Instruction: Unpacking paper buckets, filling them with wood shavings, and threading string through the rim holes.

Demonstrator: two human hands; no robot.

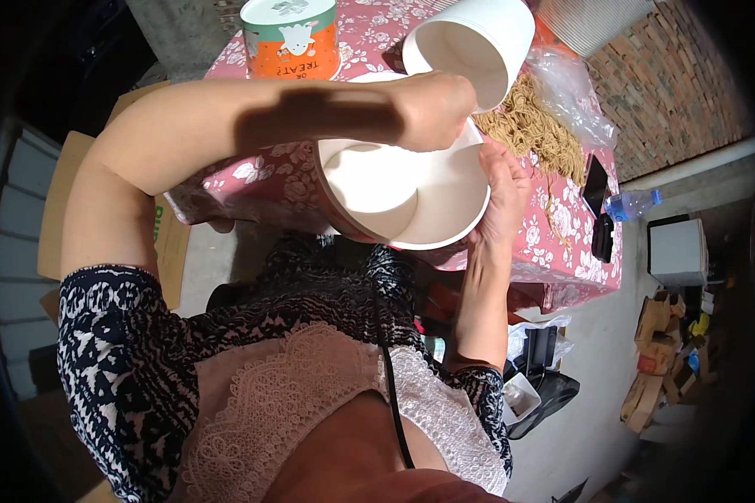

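A large white-lined paper bucket (445, 201) is tipped toward me at the table's near edge, with bright sun on its inside. My right hand (503, 189) grips its right wall at the rim. My left arm reaches across over the bucket's mouth, and my left hand (436, 109) is closed in a fist at the far rim; what its fingers hold, if anything, is hidden. Just beyond the fist, another white bucket (466, 54) lies on its side, its mouth facing me. Tangled tan cord (537, 130) lies to the right of both, with loose strands trailing nearer.
A lidded orange and green bucket (294, 46) stands at the far left of the flowered pink tablecloth (554, 260). Clear plastic wrap (570, 96), a phone (594, 184), a black case (602, 237) and a water bottle (633, 204) lie right. Cardboard pieces (654, 360) pile on the floor.
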